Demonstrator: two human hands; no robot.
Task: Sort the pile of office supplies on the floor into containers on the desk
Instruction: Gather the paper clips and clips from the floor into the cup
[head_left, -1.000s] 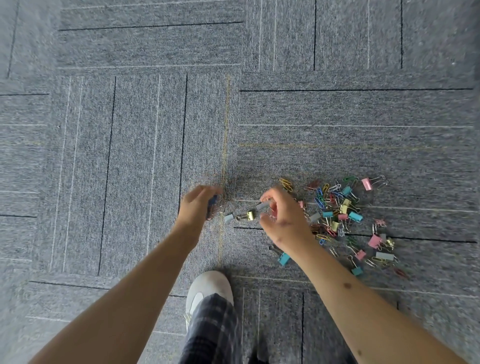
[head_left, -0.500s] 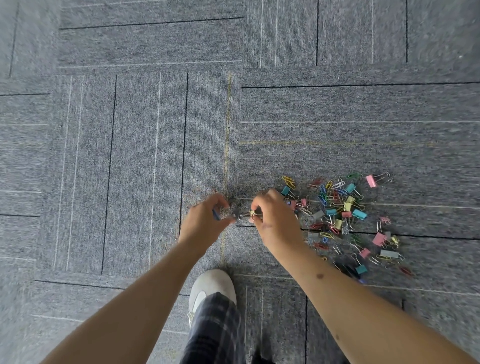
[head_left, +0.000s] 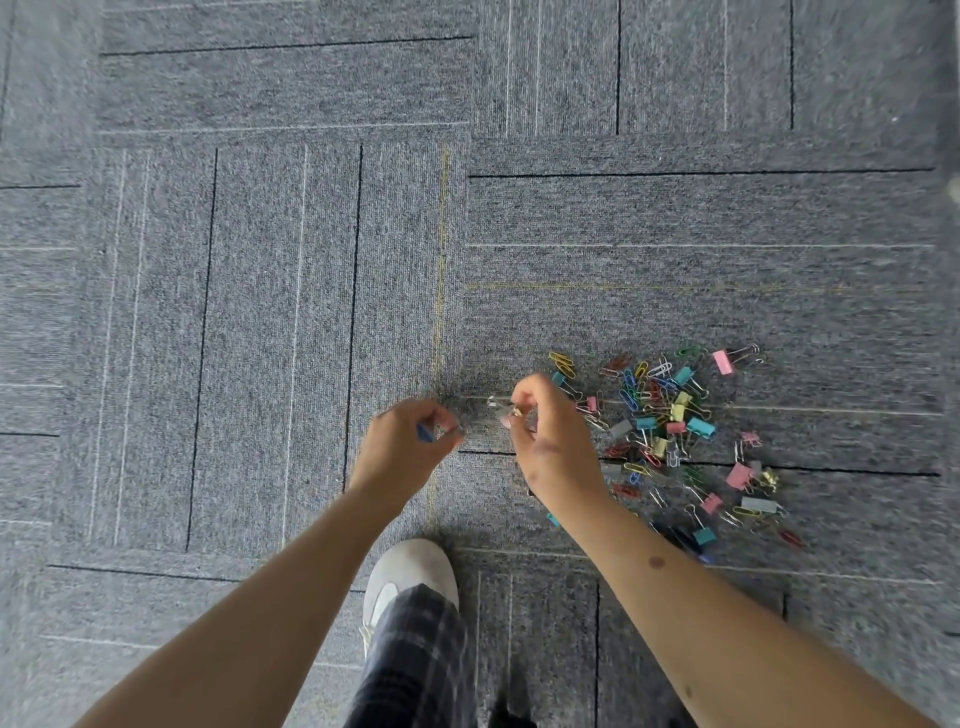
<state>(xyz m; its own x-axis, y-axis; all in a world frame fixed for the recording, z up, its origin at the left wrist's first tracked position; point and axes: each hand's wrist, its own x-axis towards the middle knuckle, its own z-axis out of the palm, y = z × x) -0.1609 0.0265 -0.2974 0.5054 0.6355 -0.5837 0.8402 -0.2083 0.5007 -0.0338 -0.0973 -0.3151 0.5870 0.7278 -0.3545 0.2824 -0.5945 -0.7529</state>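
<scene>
1. Left hand (head_left: 402, 449) pinched a small blue piece (head_left: 425, 432); right hand (head_left: 553, 441) pinched a gold-silver clip (head_left: 511, 412); hands close, not touching (head view).
2. Pile (head_left: 670, 431) lay on carpet (head_left: 260, 312) just right of the right hand, the nearer one.
3. Bent-wire paperclips (head_left: 562, 362), boxy metal binder clips (head_left: 701, 427); small, likely fiddly.

Pink, teal, yellow, blue and red clips (head_left: 675, 431) on grey striped carpet (head_left: 260, 312); white shoe (head_left: 405, 571), dark plaid trousers (head_left: 415, 660).

Bare forearms without sleeves, dark plaid trousers (head_left: 415, 660) with pale lines, and a white shoe (head_left: 402, 571).
</scene>
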